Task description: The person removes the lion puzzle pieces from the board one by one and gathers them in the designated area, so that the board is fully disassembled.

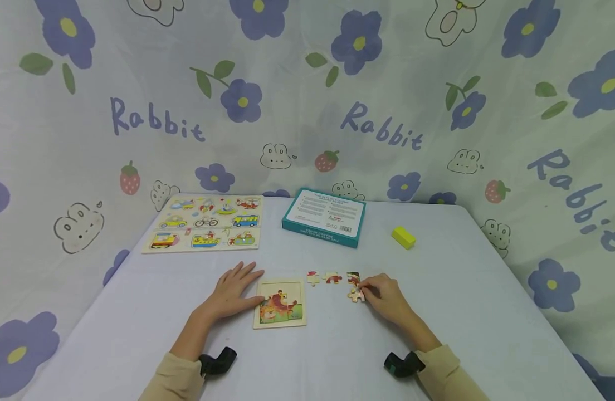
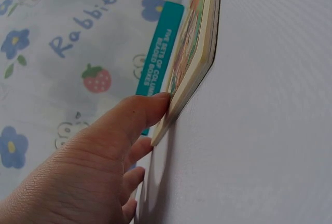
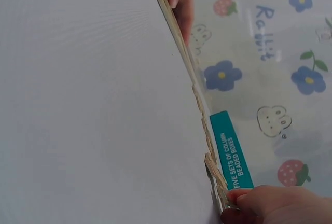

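Observation:
My left hand [image 1: 232, 294] lies with its fingers spread at the left of a small wooden puzzle tray [image 1: 280, 326], its thumb on the tray's edge. A partly filled picture of a brown and orange animal on green shows in the tray. In the left wrist view the thumb [image 2: 150, 109] touches the tray's rim [image 2: 199, 63]. My right hand [image 1: 390, 301] pinches a jigsaw piece [image 1: 356, 296] between thumb and fingers. This piece partly overlaps or adjoins a brown piece [image 1: 353, 277]; which one is unclear. Two more loose pieces [image 1: 313, 278] [image 1: 332, 278] lie in line to the left.
Behind the hands lies a wooden vehicle puzzle board [image 1: 202, 223] on the left. A teal and white box [image 1: 323, 216] is at the middle back, with a yellow block [image 1: 403, 238] to its right. A patterned curtain [image 1: 297, 128] hangs behind the white table [image 1: 488, 312].

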{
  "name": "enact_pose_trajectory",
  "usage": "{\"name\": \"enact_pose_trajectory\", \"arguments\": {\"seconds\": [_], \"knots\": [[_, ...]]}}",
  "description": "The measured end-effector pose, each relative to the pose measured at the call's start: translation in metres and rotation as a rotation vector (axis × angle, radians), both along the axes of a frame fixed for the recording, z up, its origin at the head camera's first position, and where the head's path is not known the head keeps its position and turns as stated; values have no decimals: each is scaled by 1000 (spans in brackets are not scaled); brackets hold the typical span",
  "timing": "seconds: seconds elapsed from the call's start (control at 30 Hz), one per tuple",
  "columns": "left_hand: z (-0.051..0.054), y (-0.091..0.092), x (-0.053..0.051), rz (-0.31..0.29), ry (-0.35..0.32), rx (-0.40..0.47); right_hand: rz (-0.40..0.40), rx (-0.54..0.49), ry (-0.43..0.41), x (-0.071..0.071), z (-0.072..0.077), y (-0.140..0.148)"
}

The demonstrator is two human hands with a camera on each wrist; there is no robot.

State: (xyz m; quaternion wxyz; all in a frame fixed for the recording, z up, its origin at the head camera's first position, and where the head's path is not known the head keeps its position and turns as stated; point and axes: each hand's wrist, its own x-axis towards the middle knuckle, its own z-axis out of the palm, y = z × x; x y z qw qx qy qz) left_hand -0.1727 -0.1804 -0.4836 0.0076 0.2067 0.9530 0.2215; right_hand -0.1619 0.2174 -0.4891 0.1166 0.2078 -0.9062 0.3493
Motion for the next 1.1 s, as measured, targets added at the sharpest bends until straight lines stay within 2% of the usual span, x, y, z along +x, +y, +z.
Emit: {"name": "enact_pose_trajectory", "arguments": {"seconds": [0.6, 0.83, 1.1], "knots": [[2, 0, 0, -4, -10, -1, 43, 16, 39, 0, -1, 0], [2, 0, -1, -6, 2, -3, 3, 11, 80, 0, -1, 1], [2, 0, -1, -10, 0, -4, -9, 233, 37, 3, -2, 0]]}}
